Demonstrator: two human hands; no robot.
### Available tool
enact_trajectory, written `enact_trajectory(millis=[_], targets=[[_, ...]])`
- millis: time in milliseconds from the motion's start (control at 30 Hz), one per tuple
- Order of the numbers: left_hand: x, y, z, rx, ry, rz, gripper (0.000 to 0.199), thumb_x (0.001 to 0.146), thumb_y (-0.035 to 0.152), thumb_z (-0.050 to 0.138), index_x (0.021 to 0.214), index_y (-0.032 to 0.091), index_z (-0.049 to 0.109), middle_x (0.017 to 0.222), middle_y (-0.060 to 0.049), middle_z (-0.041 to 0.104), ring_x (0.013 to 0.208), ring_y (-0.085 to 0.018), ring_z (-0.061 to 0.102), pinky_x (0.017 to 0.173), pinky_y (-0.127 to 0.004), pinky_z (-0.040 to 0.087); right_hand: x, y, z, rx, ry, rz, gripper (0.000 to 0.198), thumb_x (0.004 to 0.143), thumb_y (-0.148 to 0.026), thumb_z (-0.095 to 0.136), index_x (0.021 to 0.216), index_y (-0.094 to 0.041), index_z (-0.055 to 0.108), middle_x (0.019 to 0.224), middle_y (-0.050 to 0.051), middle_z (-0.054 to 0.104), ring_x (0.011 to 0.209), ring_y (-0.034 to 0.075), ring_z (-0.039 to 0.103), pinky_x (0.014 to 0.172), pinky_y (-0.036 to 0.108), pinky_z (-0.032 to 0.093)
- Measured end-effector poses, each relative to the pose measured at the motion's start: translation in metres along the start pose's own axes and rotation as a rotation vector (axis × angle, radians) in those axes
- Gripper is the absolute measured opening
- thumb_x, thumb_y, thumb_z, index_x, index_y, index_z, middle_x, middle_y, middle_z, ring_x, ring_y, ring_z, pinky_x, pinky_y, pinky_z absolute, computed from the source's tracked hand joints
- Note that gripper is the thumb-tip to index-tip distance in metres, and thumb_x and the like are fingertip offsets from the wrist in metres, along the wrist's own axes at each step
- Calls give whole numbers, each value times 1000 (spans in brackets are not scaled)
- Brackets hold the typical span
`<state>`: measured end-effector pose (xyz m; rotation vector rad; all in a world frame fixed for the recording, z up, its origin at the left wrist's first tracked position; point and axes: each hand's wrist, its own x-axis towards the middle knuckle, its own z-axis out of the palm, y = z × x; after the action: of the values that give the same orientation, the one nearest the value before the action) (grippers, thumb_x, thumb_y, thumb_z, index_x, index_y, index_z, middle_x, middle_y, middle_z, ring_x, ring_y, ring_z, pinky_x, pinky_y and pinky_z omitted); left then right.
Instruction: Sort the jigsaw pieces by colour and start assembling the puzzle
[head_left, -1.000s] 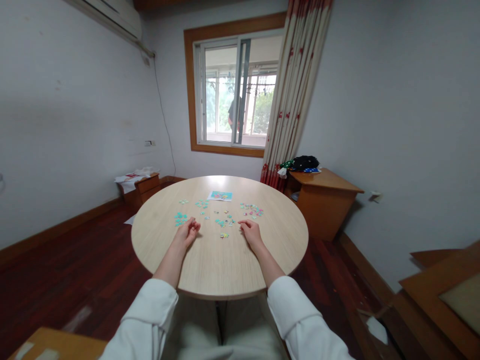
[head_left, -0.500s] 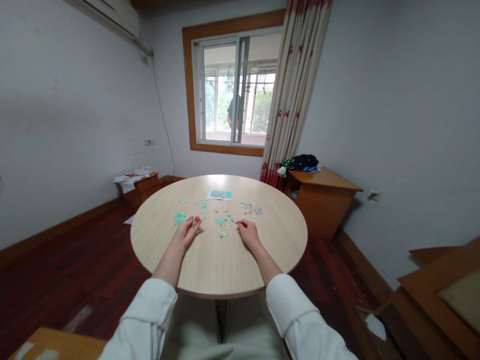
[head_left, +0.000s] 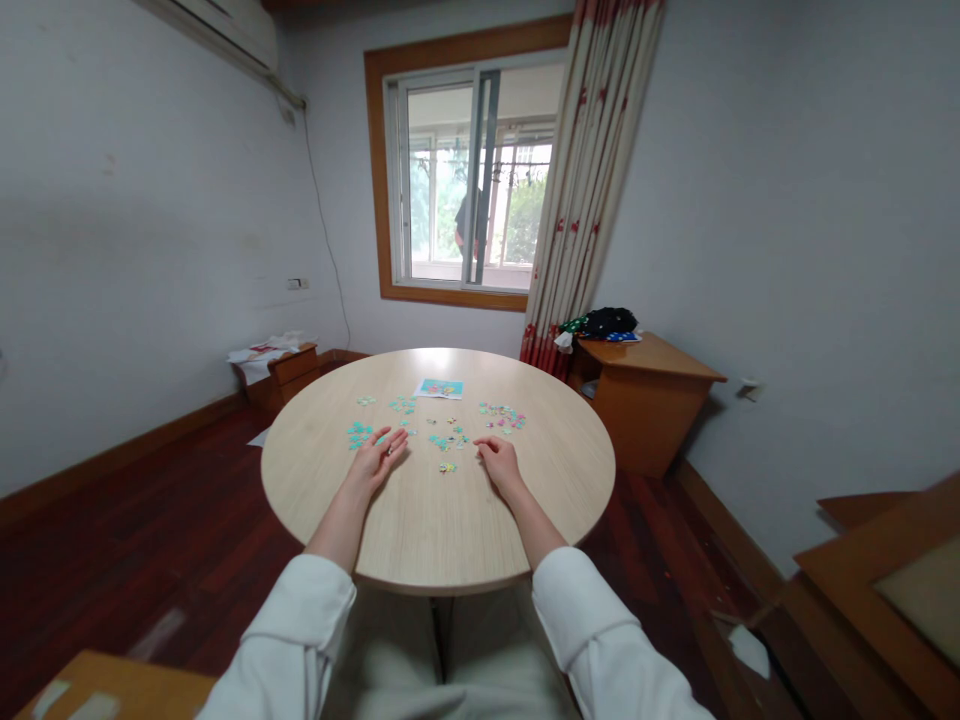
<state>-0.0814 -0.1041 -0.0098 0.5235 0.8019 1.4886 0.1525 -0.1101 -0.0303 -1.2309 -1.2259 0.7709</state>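
Observation:
On the round table, my left hand [head_left: 379, 458] is turned partly palm up with its fingers stretched. A small puzzle piece seems to rest in it, mostly hidden by the fingers. My right hand [head_left: 499, 462] has thumb and forefinger pinched together; whatever is between them is too small to make out. Between the hands lie a loose group of puzzle pieces [head_left: 442, 441] and, nearer me, a small yellow-and-teal cluster [head_left: 448, 468]. Teal pieces [head_left: 360, 434] lie just beyond my left hand. Pink and pale pieces [head_left: 510, 418] are spread beyond my right hand.
A picture sheet [head_left: 440, 389] lies at the far side of the wooden table [head_left: 435, 540]. More teal pieces [head_left: 403, 405] and pale ones [head_left: 366, 401] sit to its left. A wooden cabinet [head_left: 645, 400] with cloths on top stands behind at right.
My left hand has shifted slightly right and its fingers have spread; the yellowish piece seen in it earlier is now mostly hidden. My right hand has barely moved.

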Motion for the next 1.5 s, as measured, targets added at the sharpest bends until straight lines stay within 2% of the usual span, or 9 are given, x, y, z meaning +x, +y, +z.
enact_trajectory(millis=[133,300,467,767,967,1167,1300,1400,1500], targets=[[0,-1,0,51,-41,16,26,76,1,58,95,15,49,93,-12,67,80,-16,66,79,-30,53,-1,-1,0,2,-2,8,27,60,-30,48,72,-15,67,58,1,59,57,14,52,55,25,39],[0,-3,0,90,-55,59,19,76,4,55,92,14,53,76,-7,66,55,-10,60,55,-24,52,-1,-1,0,-8,-10,14,28,61,-30,48,74,-14,67,59,1,60,56,14,52,55,25,39],[0,-4,0,102,-69,91,17,77,8,51,92,14,55,54,4,53,31,-1,32,35,-13,28,0,-1,0,-36,-16,3,27,62,-29,48,74,-14,68,60,1,61,57,14,52,54,24,40],[-2,1,2,22,-36,22,10,83,23,46,86,15,53,47,7,43,30,-2,23,34,-15,17,3,6,1,-197,-34,-55,31,68,-27,44,81,-13,68,66,3,65,61,15,57,59,25,44],[-3,3,1,-28,-18,-20,20,88,33,42,85,16,52,48,6,42,30,-3,24,35,-15,17,13,1,11,-439,-69,-149,31,75,-18,40,90,-15,68,96,8,69,91,18,60,85,30,42],[-4,4,0,-91,2,-40,23,92,31,33,85,17,49,49,5,41,32,-4,25,37,-15,18,27,-13,37,-729,-313,-212,47,83,-18,38,128,-18,49,135,10,49,129,21,36,106,40,20],[-2,2,-2,-117,26,-31,23,91,32,35,83,17,49,49,5,40,33,-5,25,38,-16,19,40,-15,56,-859,-441,-175,55,84,-19,36,139,-14,34,142,13,40,137,23,23,109,47,9],[0,1,-4,-130,27,-30,24,92,32,34,82,17,49,49,5,40,33,-5,25,39,-16,19,49,-15,63,-920,-477,-138,54,86,-20,33,140,-14,32,143,14,38,136,23,27,108,48,8],[0,1,-3,-141,28,-31,24,92,30,32,82,16,49,49,5,39,33,-5,24,38,-16,18,57,-16,59,-972,-450,-117,52,88,-20,32,139,-11,33,132,20,50,126,26,42,106,49,12]])
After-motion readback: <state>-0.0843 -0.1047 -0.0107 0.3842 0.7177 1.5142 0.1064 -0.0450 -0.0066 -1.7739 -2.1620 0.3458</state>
